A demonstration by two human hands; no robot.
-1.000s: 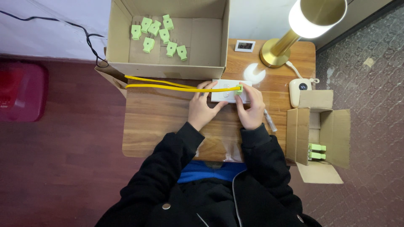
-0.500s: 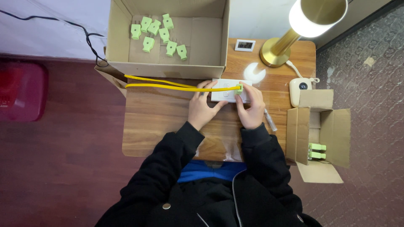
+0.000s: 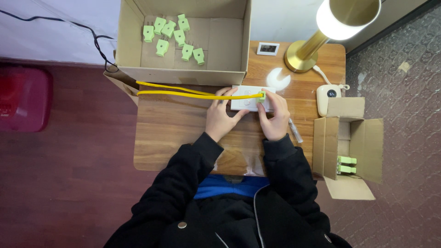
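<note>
A white socket block [image 3: 245, 98] lies on the wooden table [image 3: 174, 133]. My left hand [image 3: 220, 117] rests against its left end and steadies it. My right hand [image 3: 274, 115] is at its right end, fingers closed on a small green plug [image 3: 262, 96] that sits on top of the block. A doubled yellow cable [image 3: 183, 92] runs from the plug leftward over the table edge.
A large open cardboard box [image 3: 229, 41] at the back holds several green plugs [image 3: 172, 36]. A smaller open box [image 3: 351, 147] to the right holds two more. A gold lamp [image 3: 321, 36], a small display [image 3: 267, 47], a white device [image 3: 327, 97] and a pen-like tool [image 3: 296, 132] stand nearby.
</note>
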